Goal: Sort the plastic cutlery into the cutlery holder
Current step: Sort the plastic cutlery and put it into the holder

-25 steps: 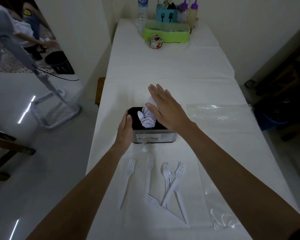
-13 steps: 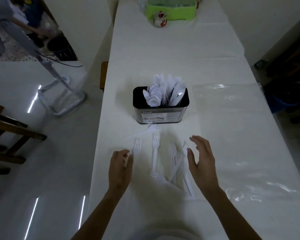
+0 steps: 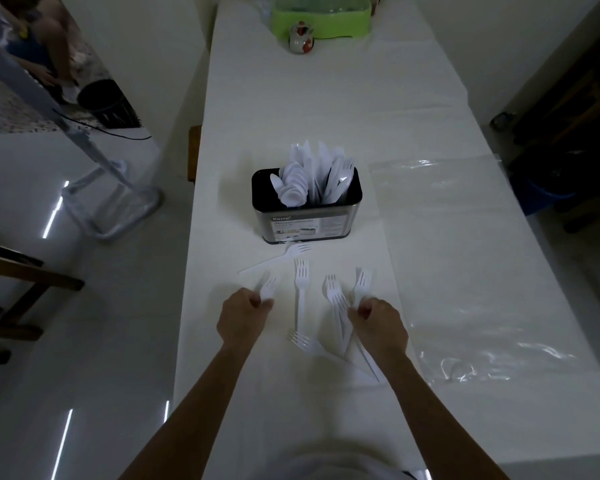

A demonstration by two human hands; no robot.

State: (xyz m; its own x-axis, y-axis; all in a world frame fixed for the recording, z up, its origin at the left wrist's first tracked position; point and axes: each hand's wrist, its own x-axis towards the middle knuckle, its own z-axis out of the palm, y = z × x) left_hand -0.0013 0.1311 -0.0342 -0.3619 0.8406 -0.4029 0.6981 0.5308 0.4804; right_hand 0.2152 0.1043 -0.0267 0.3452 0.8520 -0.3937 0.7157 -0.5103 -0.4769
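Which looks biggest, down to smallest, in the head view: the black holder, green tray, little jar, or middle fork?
1. Black holder.
2. Green tray, cut off at the top edge and farther away, so unsure.
3. Middle fork, long but thin.
4. Little jar, smallest, though far away.

A dim room with a long table (image 3: 329, 109) covered in white is shown.
Streaks of light are reflected in the glossy pale floor (image 3: 101, 341). A wooden chair (image 3: 25, 268) and a metal stand base (image 3: 118, 209) are placed at the left, a black bin (image 3: 106, 102) further back; dark wooden furniture (image 3: 582, 95) and a blue bucket (image 3: 551, 199) are seen at the right.
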